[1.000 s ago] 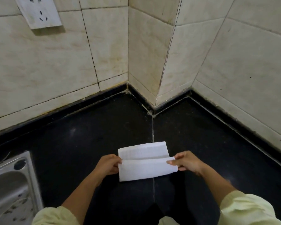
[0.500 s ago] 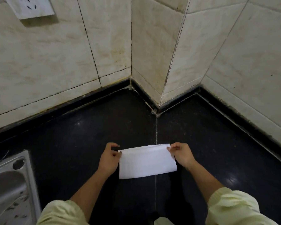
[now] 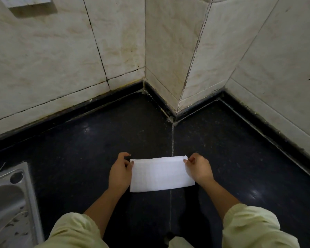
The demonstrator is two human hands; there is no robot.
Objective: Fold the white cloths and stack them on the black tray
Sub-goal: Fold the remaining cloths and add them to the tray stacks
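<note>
White cloth (image 3: 161,174), corners pinched, between left hand (image 3: 120,174) and right hand (image 3: 200,170).

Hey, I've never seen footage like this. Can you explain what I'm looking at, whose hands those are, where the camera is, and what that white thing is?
There is no machine here. These are a person's two bare hands, filmed by one wide-angle camera worn on their head, looking forward and down. That is why the arms in pale sleeves come in from the bottom edge.

The surface is a black counter set into a corner of tiled wall, with a metal sink at the lower left.

On the counter lies one white cloth, folded into a flat rectangle. The left hand pinches its far left corner, and the right hand pinches its far right corner.
</note>
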